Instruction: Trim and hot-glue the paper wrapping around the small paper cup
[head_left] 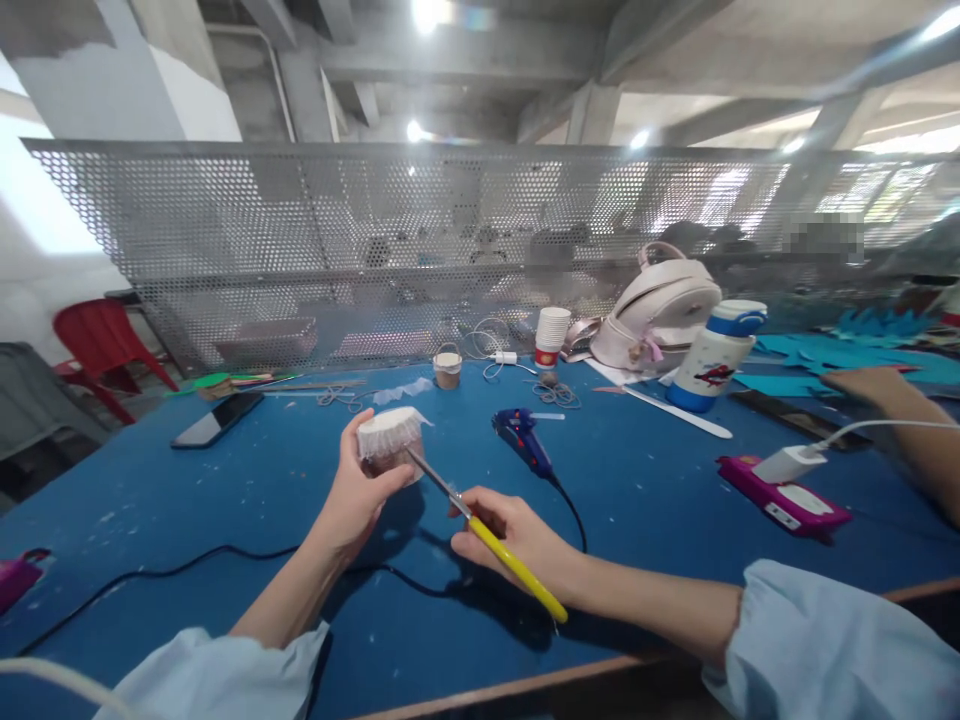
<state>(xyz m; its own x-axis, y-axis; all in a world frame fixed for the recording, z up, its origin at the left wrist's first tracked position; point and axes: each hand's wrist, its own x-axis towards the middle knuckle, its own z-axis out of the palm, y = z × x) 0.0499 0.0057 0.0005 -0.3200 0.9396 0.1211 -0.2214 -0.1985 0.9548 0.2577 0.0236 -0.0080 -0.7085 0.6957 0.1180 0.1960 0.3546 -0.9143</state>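
My left hand (pixel 358 495) is closed round a small cup (pixel 391 462), thumb on the near side and fingers behind. The cup has a white top, a frilly white lace strip round its upper part, and a brownish lower side. In my right hand (pixel 517 545) are yellow-handled scissors (pixel 510 562), seen edge-on, their metal tips at the cup's side just under the lace. Whether the blades are apart cannot be made out. A blue glue gun (pixel 523 440) lies to the right of the cup, its black cord trailing past my right hand.
Farther back stand a small brown bucket-like cup (pixel 448 371), stacked paper cups (pixel 553 335), a pale backpack (pixel 660 310) and a bottle (pixel 712 360). A phone (pixel 217 420) lies left, a magenta power strip (pixel 784 495) right. Another person's arm (pixel 896 410) reaches in near blue sheets. Perforated metal screens the back.
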